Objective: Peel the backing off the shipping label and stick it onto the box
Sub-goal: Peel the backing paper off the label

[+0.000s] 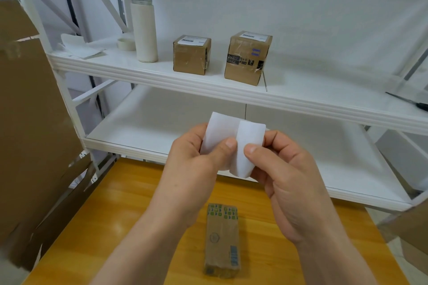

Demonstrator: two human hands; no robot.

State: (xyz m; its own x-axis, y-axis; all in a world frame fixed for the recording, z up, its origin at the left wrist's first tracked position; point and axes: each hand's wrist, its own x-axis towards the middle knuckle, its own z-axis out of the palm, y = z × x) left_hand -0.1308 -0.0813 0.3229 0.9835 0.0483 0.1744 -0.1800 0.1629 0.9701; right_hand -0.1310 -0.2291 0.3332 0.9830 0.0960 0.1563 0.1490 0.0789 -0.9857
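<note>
Label [234, 141] between both hands [231, 169] — mid-air

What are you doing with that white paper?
A person is holding a white shipping label up in both hands, the left hand and right hand pinching it with their thumbs where it curls apart, as if peeling off the backing. The brown box waits on the wooden table below with no label on top. Two labelled boxes sit on the white shelf behind.

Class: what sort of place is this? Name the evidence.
Probably a small packing or mailroom area: labelled boxes on white shelving, a tape roll, and a box waiting on the table.
</note>
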